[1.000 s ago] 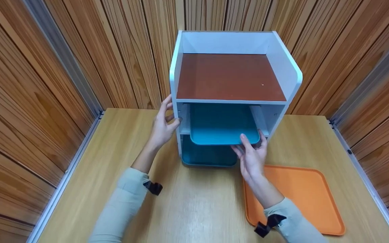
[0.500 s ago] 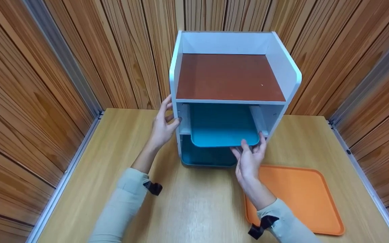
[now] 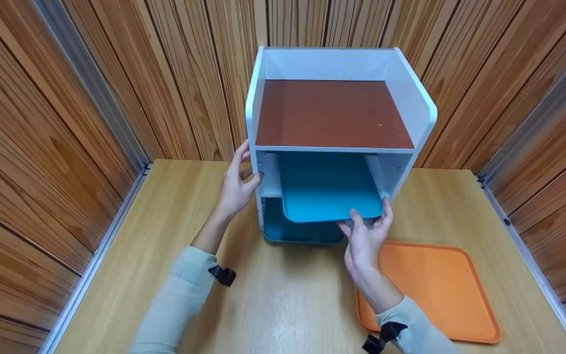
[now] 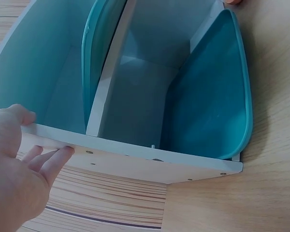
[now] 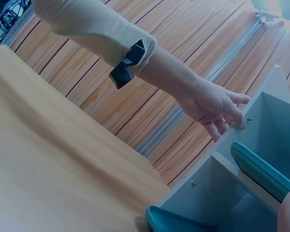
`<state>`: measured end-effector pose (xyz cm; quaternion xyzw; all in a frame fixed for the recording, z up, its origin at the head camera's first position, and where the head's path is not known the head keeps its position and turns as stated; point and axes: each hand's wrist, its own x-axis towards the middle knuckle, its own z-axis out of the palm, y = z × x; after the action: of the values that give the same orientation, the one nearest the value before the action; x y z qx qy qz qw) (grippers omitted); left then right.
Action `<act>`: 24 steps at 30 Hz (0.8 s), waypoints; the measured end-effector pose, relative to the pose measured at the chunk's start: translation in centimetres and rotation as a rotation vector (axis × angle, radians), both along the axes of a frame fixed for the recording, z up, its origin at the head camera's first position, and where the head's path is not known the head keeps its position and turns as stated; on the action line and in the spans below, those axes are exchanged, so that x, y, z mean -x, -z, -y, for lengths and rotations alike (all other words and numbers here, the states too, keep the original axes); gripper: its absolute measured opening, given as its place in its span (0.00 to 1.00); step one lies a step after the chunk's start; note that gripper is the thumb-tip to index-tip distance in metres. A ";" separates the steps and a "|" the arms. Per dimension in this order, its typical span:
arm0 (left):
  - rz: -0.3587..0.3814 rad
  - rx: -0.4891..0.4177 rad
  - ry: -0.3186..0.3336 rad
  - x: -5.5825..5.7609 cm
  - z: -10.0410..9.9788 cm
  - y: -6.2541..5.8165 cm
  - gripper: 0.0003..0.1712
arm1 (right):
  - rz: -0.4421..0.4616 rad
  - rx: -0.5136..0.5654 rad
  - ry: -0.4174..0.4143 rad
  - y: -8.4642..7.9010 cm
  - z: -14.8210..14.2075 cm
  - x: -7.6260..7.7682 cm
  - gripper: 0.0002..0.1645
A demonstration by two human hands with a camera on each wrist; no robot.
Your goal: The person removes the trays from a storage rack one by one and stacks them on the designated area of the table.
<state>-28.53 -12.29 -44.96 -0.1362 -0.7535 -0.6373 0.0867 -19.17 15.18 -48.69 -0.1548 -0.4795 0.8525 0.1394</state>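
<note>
A white shelf unit (image 3: 334, 113) with a brown top board stands at the back of the table. My left hand (image 3: 236, 187) grips its left side panel, thumb at the front edge and fingers on the outer face, as the left wrist view also shows. In the middle compartment lies a blue tray (image 3: 329, 189), its front part jutting out past the shelf board. My right hand (image 3: 365, 241) holds that tray at its front right corner, thumb on top and the other fingers partly hidden beneath. A second blue tray (image 4: 210, 92) sits in the bottom compartment, its front edge sticking out slightly.
An orange tray (image 3: 440, 295) lies flat on the wooden table (image 3: 283, 305) at the front right, partly under my right forearm. Wood-patterned walls (image 3: 184, 73) with metal rails (image 3: 91, 270) along the table's sides enclose the space.
The upper blue tray has come farther out toward me and shifted slightly right, with my right hand holding its corner. My left hand stays on the side panel.
</note>
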 end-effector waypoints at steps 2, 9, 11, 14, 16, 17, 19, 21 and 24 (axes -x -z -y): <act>0.001 0.004 -0.001 0.0 0.0 0.0 0.47 | 0.002 -0.010 -0.007 0.1 -0.3 -0.3 0.51; -0.014 -0.001 0.001 0.1 0.1 0.1 0.46 | -0.006 -0.032 -0.003 0.3 -1.8 -1.4 0.45; -0.015 -0.004 0.002 0.0 0.0 0.1 0.46 | -0.002 -0.025 -0.001 0.3 -2.3 -1.7 0.45; -0.014 -0.007 -0.004 0.1 0.0 0.1 0.46 | 0.019 -0.015 0.001 0.2 -3.1 -2.3 0.45; -0.016 -0.004 -0.011 0.1 0.0 0.1 0.45 | 0.031 -0.011 -0.002 0.2 -3.5 -2.6 0.46; -0.018 -0.005 -0.014 0.1 0.0 0.1 0.45 | 0.038 -0.008 -0.001 0.1 -3.7 -2.7 0.45; -0.025 -0.006 -0.015 0.2 0.0 0.1 0.45 | 0.048 -0.004 0.006 0.1 -4.1 -3.0 0.45; -0.030 -0.006 -0.013 0.2 0.0 0.1 0.45 | 0.049 0.007 0.016 0.1 -4.5 -3.3 0.44; -0.028 -0.005 -0.012 0.1 0.0 0.2 0.46 | 0.059 0.016 0.022 0.1 -5.2 -3.7 0.42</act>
<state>-28.67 -12.31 -45.12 -0.1404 -0.7514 -0.6367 0.1015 -15.44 20.35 -48.75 -0.1862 -0.4750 0.8497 0.1334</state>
